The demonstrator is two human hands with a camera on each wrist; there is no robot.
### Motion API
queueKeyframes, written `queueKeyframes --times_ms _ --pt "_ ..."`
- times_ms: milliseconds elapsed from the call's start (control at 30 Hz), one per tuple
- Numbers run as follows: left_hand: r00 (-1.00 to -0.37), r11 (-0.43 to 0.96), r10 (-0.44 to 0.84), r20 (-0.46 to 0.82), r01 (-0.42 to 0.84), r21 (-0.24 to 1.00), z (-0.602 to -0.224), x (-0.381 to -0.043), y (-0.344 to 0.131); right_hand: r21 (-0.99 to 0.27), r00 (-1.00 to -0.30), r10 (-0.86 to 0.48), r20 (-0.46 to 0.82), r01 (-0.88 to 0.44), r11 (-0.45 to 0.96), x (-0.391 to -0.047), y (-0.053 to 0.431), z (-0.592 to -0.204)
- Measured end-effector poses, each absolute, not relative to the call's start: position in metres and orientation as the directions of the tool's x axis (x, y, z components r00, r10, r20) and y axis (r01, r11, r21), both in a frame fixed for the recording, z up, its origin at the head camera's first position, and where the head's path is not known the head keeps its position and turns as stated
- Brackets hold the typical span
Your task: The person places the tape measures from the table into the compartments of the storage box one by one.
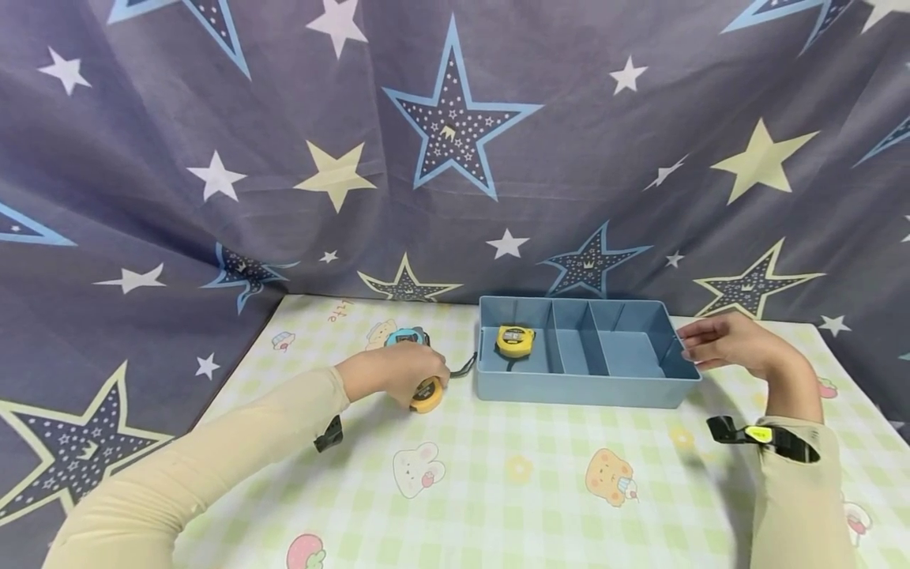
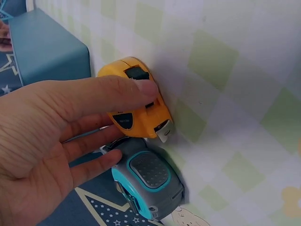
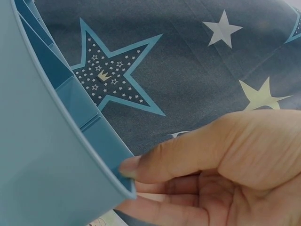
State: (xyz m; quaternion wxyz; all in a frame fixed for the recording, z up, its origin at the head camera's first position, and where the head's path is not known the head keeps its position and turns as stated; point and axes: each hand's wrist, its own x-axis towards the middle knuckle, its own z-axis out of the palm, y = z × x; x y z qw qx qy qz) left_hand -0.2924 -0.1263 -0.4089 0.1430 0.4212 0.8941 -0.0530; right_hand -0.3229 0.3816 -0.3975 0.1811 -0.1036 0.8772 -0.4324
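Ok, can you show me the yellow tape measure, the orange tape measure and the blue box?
Yellow tape measure [image 1: 515, 342]: head view, middle of its case.
Orange tape measure [image 2: 152, 122]: left wrist view, on its case, near the tape's end tab.
Blue box [image 1: 579, 390]: head view, on its long front wall.

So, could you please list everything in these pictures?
Box: one, blue, on tablecloth.
Tablecloth: one, green-white check, beneath box.
Curtain: one, dark with stars, behind.
Yellow tape measure: one, yellow, in box's left compartment.
Orange tape measure: one, orange, left of box.
Turquoise tape measure: one, turquoise-grey, behind orange tape measure.
Cord: one, black, just outside box.
Wrist devices: two, black, at wrists.
Sleeves: two, beige, on arms.
Left hand: one, gripping orange tape measure.
Right hand: one, pinching box's right end.
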Motion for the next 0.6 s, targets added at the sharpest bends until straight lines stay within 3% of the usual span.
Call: queueKeyframes --times_ms 300,600 --pt "-0.652 0.701 0.682 -0.331 0.711 0.045 -0.4101 -0.2924 -0.1226 -0.795 -0.913 -0.347 -0.216 -0.041 0.605 -0.3215 0.3812 -0.3985" --pt "-0.645 0.695 0.697 -0.315 0.715 0.073 -0.4092 -0.2967 -0.1194 -0.805 -0.912 -0.352 -0.208 -0.045 0.592 -0.3214 0.3821 -0.3977"
